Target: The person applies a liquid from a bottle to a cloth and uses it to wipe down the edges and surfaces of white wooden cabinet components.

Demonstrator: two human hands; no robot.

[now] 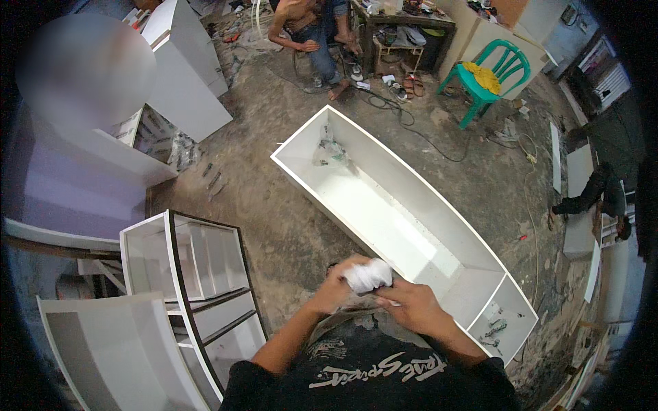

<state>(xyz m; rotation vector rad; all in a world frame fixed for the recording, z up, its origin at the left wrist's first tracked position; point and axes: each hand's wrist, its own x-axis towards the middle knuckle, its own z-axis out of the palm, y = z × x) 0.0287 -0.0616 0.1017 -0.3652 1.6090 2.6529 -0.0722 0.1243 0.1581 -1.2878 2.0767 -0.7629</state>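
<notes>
A bunched white cloth (369, 275) is held in front of my chest. My left hand (334, 289) is closed around its left side. On the other side, my right hand (410, 306) grips the cloth's lower right edge, with its fingers curled. Both hands hover over the near side of a long white cabinet box (384, 205) that lies open-side up on the floor. Crumpled clear plastic (330, 152) sits at the box's far end. Small metal fittings (493, 330) lie in its small near-right compartment.
A white cabinet with dark edges (205, 267) stands at left, beside a pale panel (113, 342). Farther off are a green chair (488, 75) with a yellow cloth, a seated person (308, 34), a cluttered table (404, 24) and floor cables (411, 127). Another person (603, 195) is at far right.
</notes>
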